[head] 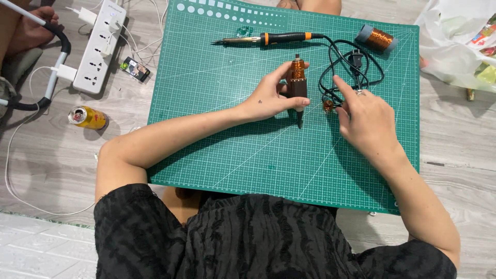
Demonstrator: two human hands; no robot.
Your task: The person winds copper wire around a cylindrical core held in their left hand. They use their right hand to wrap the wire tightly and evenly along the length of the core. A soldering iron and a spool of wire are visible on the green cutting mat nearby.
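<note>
My left hand (268, 95) grips a dark pen-shaped tool with a copper-coloured coil wound around its upper part (297, 88), holding it upright on the green cutting mat (217, 134), tip down. My right hand (364, 116) hovers just to the right with fingers spread, its index finger pointing toward the black cable (336, 64) and a small coppery piece (327, 106) by the fingertips. It holds nothing.
A soldering iron with a black and orange handle (268, 38) lies at the mat's far edge, with a spool of copper wire (376, 38) at the far right. Left on the floor are a white power strip (98, 46), a yellow can (88, 118) and a small dark gadget (135, 68). Plastic bags (460, 46) sit at the right.
</note>
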